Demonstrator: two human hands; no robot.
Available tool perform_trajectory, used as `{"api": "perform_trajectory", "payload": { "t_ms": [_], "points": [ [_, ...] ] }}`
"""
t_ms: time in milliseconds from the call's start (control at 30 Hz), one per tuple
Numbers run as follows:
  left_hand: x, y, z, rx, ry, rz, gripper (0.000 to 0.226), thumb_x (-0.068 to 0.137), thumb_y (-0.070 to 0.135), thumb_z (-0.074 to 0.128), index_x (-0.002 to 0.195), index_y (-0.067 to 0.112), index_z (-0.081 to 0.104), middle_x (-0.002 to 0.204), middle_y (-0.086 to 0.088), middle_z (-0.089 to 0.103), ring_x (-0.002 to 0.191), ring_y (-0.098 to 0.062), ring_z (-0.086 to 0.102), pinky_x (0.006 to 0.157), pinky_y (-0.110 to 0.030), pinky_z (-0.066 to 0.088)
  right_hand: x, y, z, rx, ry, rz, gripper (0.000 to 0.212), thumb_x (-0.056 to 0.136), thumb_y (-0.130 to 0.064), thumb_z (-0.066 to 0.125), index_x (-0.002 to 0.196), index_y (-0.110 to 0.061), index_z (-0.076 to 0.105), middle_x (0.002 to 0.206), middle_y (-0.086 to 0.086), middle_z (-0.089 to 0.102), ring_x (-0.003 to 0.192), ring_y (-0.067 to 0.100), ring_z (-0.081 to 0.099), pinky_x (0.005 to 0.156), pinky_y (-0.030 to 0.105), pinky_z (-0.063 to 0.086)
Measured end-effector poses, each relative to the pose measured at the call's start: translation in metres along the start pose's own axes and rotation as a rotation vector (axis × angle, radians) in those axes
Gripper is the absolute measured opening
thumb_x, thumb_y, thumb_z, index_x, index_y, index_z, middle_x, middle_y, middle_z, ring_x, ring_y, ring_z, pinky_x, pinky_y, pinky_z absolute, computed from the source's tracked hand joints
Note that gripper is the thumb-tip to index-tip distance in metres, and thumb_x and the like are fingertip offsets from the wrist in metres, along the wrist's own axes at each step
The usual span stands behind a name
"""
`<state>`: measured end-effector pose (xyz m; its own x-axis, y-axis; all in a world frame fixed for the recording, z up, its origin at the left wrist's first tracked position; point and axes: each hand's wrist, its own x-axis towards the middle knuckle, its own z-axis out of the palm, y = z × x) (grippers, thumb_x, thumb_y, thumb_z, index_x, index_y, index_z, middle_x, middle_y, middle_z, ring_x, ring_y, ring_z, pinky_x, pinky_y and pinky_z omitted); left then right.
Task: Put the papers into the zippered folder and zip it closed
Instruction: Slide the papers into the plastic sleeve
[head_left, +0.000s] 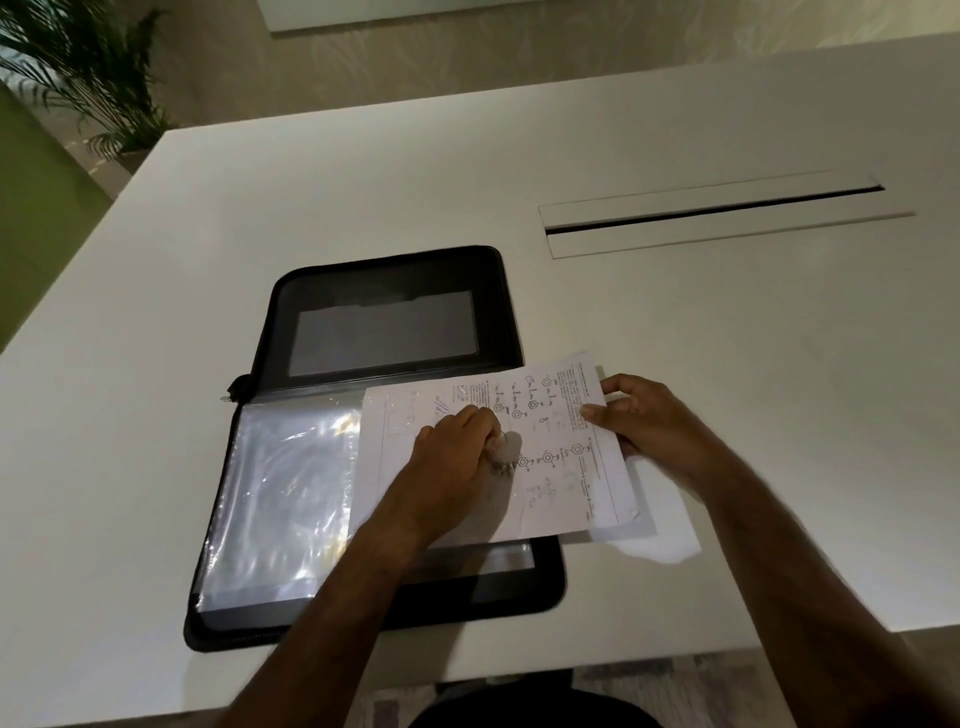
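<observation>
A: Where were the papers (566, 447) rel. to the hands when I checked the head cam?

B: Under both. I saw the left hand (457, 457) resting on top of the printed sheet, fingers curled in, fingertips near the sheet's middle; couldn't tell if it pinched the paper or a plastic edge. The right hand (644, 421) gripped the sheet's right edge, thumb on top, fingers underneath.

A: And the papers vs. the folder?

B: The zippered folder (374, 441) lay open flat on the white table (363, 197), far flap w/ a clear window pocket, near half covered by a shiny plastic sleeve (280, 493). The papers overlapped the sleeve's right side and stuck out past the folder's right edge onto the table. Whether the left part had slid inside the sleeve, I couldn't tell.

A: Anything in the pockets?

B: Window pocket looked dark, contents unclear. Zipper pull (236, 387) sat at the spine, left side. A cable slot (722, 213) lay well apart, far right; a potted palm (88, 78) beyond the table's left corner.
</observation>
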<state>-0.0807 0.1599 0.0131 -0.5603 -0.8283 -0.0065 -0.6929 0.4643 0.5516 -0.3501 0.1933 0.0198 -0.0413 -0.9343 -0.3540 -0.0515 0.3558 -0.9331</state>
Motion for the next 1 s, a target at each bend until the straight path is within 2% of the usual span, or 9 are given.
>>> {"api": "perform_trajectory", "payload": {
  "t_ms": [67, 167, 400, 633, 800, 1000],
  "points": [
    [0.0, 0.0, -0.001, -0.007, 0.001, 0.002, 0.018, 0.107, 0.025, 0.037, 0.091, 0.032, 0.041, 0.091, 0.017, 0.049, 0.086, -0.008, 0.051, 0.085, -0.032, 0.044, -0.003, 0.001, -0.007, -0.012, 0.01, 0.043, 0.026, 0.099, -0.018, 0.067, 0.117, 0.0, 0.063, 0.096, 0.019, 0.08, 0.083, 0.034, 0.078, 0.071, 0.042, 0.064],
    [0.0, 0.001, -0.001, -0.013, -0.003, -0.001, 0.018, 0.107, 0.024, 0.037, 0.091, 0.031, 0.041, 0.091, 0.02, 0.046, 0.086, -0.007, 0.05, 0.085, -0.03, 0.041, -0.008, 0.002, -0.017, -0.031, -0.018, 0.07, 0.026, 0.096, -0.014, 0.071, 0.117, 0.0, 0.065, 0.096, 0.022, 0.079, 0.078, 0.035, 0.074, 0.068, 0.038, 0.062],
    [0.004, 0.0, 0.001, 0.014, -0.016, -0.02, 0.015, 0.106, 0.03, 0.04, 0.091, 0.03, 0.042, 0.098, 0.013, 0.054, 0.087, -0.013, 0.055, 0.086, -0.03, 0.047, -0.002, 0.001, -0.009, -0.061, -0.015, 0.013, 0.024, 0.092, -0.003, 0.074, 0.113, 0.003, 0.065, 0.089, 0.021, 0.079, 0.065, 0.026, 0.068, 0.057, 0.032, 0.058],
    [0.002, 0.005, -0.006, -0.014, 0.006, -0.007, 0.018, 0.102, 0.043, 0.037, 0.092, 0.03, 0.046, 0.096, 0.016, 0.057, 0.086, -0.009, 0.056, 0.087, -0.033, 0.051, 0.003, -0.003, 0.01, -0.081, -0.052, 0.0, 0.022, 0.092, -0.004, 0.075, 0.112, 0.0, 0.066, 0.087, 0.017, 0.08, 0.065, 0.024, 0.069, 0.056, 0.031, 0.056],
    [0.001, 0.014, -0.01, -0.033, 0.02, -0.031, 0.03, 0.1, 0.055, 0.036, 0.089, 0.029, 0.045, 0.093, 0.019, 0.058, 0.082, -0.009, 0.059, 0.08, -0.027, 0.052, 0.006, -0.009, 0.026, -0.155, -0.064, -0.011, 0.021, 0.093, -0.007, 0.074, 0.111, -0.001, 0.065, 0.092, 0.01, 0.081, 0.072, 0.026, 0.076, 0.058, 0.029, 0.057],
    [0.0, 0.018, -0.013, -0.048, 0.042, -0.037, 0.031, 0.097, 0.058, 0.036, 0.09, 0.029, 0.044, 0.096, 0.02, 0.059, 0.078, -0.01, 0.061, 0.078, -0.028, 0.054, 0.009, -0.015, 0.043, -0.203, -0.087, -0.009, 0.02, 0.095, -0.012, 0.073, 0.111, -0.004, 0.064, 0.094, 0.007, 0.082, 0.077, 0.028, 0.079, 0.062, 0.028, 0.06]
  ]
}}
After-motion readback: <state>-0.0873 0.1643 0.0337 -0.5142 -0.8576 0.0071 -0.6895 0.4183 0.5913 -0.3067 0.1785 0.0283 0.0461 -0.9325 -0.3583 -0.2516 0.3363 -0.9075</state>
